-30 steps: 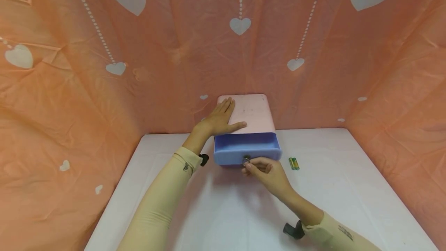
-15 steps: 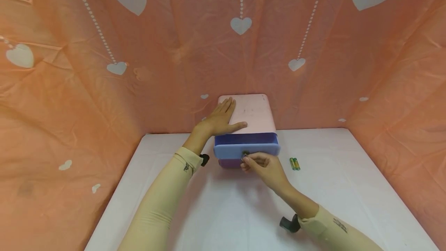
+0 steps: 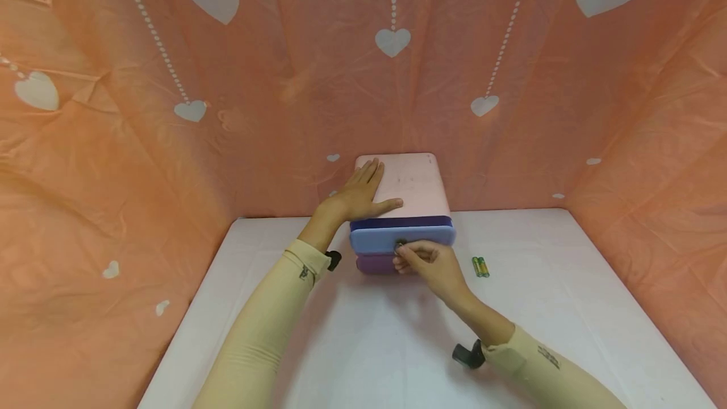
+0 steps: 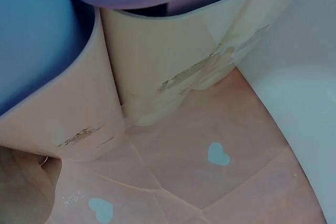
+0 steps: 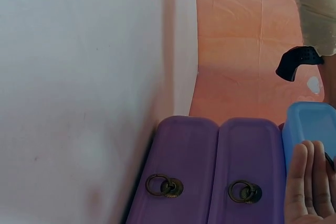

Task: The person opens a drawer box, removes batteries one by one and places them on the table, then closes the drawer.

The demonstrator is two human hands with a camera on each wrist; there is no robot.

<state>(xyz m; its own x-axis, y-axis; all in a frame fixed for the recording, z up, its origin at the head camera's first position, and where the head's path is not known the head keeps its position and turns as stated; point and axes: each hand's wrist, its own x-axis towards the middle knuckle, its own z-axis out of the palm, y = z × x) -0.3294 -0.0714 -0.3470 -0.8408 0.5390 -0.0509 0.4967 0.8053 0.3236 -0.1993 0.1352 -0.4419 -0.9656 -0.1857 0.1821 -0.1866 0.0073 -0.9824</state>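
Sleeves, two: left sleeve and right sleeve, which we record as pale cream-yellow, close-fitting, lightly creased. Markings, two: left marking and right marking, dark, near the cuffs, too small for us to read. Wrist pieces, two: left wrist piece and right wrist piece, both black, bent.

In the head view, the right hand covers much of the pull ring on the blue drawer, whose floor is hidden. The left hand covers the nine o'clock side of the pink top. Markings on the batteries, at four o'clock, are too small to read. The left sleeve runs off the edge at seven o'clock. The left wrist view crops the left hand at eight o'clock; the right wrist view crops the right hand at four and both purple drawers near six.
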